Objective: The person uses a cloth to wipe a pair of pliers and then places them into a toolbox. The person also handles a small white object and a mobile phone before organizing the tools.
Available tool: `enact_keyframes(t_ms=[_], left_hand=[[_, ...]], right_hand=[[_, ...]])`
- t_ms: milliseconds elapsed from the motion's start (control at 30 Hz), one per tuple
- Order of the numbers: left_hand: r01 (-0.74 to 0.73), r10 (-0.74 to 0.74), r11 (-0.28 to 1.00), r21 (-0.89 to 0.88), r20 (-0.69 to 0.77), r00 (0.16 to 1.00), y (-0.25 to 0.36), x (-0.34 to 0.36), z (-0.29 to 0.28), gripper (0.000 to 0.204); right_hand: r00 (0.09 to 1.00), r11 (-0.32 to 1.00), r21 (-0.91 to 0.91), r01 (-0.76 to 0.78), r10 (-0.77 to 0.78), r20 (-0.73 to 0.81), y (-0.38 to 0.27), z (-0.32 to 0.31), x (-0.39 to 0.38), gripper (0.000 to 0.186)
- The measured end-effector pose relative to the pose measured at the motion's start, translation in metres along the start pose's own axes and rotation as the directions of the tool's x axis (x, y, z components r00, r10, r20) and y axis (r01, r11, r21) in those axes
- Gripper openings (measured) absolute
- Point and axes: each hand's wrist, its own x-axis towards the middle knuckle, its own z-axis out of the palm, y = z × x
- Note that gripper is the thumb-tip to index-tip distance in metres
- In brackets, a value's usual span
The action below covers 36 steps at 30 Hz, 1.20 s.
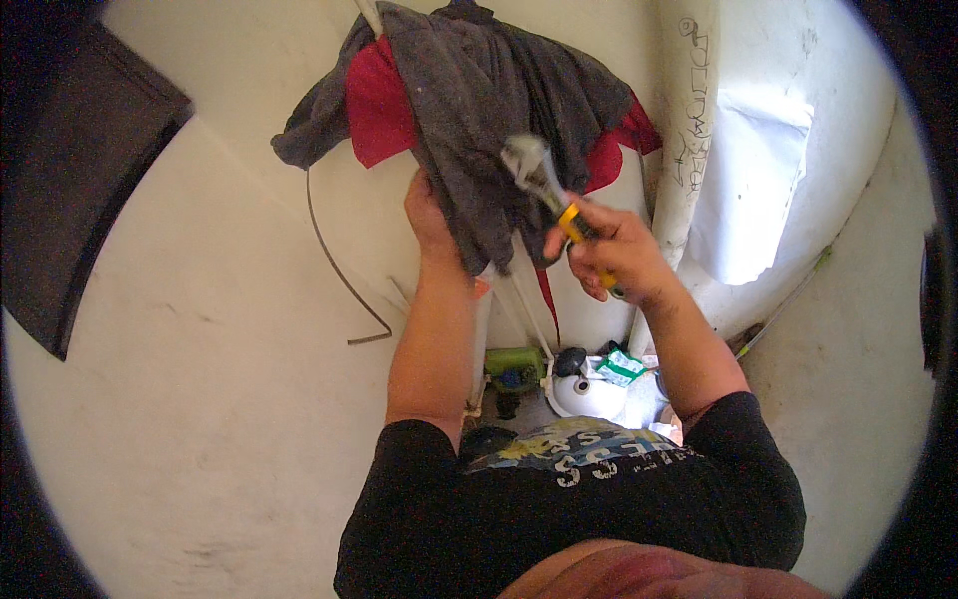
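A: Right hand (619, 250). What's it got?
B: Wrench (573, 222), adjustable by the look of its head. Fingers curled round the yellow-and-black handle, butt end poking out underneath. Metal head a bit blurred.

A: Lie of the wrench?
B: Slantwise. Head up and to the left, handle end down and to the right. So the head points inward, over toward the dark grey cloth (479, 110) and away from the chest.

A: Touching it?
B: Cannot tell. Head overlaps the cloth from above; the gap, if any, doesn't show.

A: Left hand (429, 215)?
B: Raised at the cloth's lower left edge, left of the wrench. Fingers go out of sight behind the fabric. Can't say if they pinch something or lie loose.

A: Nearer hand?
B: Left, by looks: right up against the folds. Right hand sits just beside the lower right part.

A: Cloth itself?
B: Draped ahead of both hands, broad at the top, narrowing to a tip hanging between them. Red fabric (377, 105) shows at its left.

A: Surroundings?
B: Thick white pipe (683, 215) beyond the right hand, white paper (753, 190) beside it. Thin bent rod (371, 339) off to the left.
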Motion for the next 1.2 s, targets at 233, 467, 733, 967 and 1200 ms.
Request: enact_keyframes(t_ms=[233, 467, 733, 967, 1200], left_hand=[[0.067, -0.014, 0.829, 0.555, -0.099, 0.995, 0.020, 0.015, 0.058, 0.043], [-0.204, 0.279, 0.875, 0.438, -0.115, 0.953, 0.030, 0.031, 0.041, 0.036], [-0.100, 0.114, 0.940, 0.327, -0.023, 0.993, 0.025, 0.014, 0.045, 0.031], [-0.176, 0.307, 0.684, 0.708, -0.060, 0.950, 0.038, 0.018, 0.050, 0.031], [-0.147, 0.212, 0.878, 0.456, -0.096, 0.973, 0.020, 0.025, 0.032, 0.028]], right_hand=[[0.995, 0.996, 0.085, 0.005, -0.014, 0.101, -0.027, 0.019, 0.079, 0.067], [0.949, 0.745, -0.666, -0.041, -0.180, -0.259, 0.007, -0.003, 0.048, 0.041], [0.908, 0.485, -0.855, 0.185, -0.417, -0.040, -0.024, 0.019, 0.111, 0.040], [0.903, 0.663, -0.731, 0.164, -0.399, -0.160, -0.043, 0.024, 0.116, 0.035], [0.941, 0.865, -0.422, 0.273, -0.331, -0.069, -0.030, 0.019, 0.133, 0.034]])
